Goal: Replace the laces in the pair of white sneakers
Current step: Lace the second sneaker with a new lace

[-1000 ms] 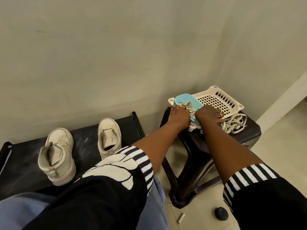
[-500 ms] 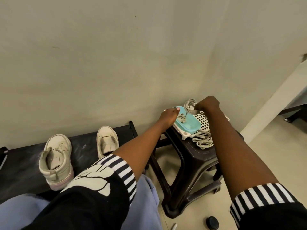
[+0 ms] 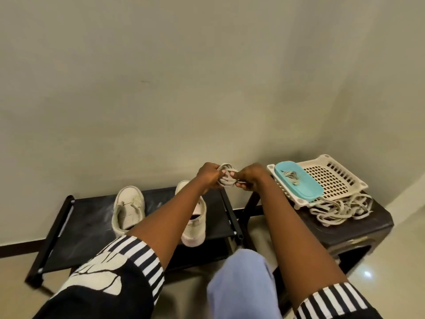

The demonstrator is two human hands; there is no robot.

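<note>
Left hand (image 3: 208, 174) and right hand (image 3: 249, 178) both pinch one coiled lace bundle (image 3: 226, 178) between them, held above the white sneakers (image 3: 128, 209) on the black shoe rack (image 3: 92, 217), loose laces (image 3: 340, 209) piled on the stool (image 3: 349, 231) at right.

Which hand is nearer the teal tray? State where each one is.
Right. The right hand pinches the lace bundle just left of the teal tray, apart from it; the left hand grips the bundle's other side, farther left, toward the sneakers.
</note>
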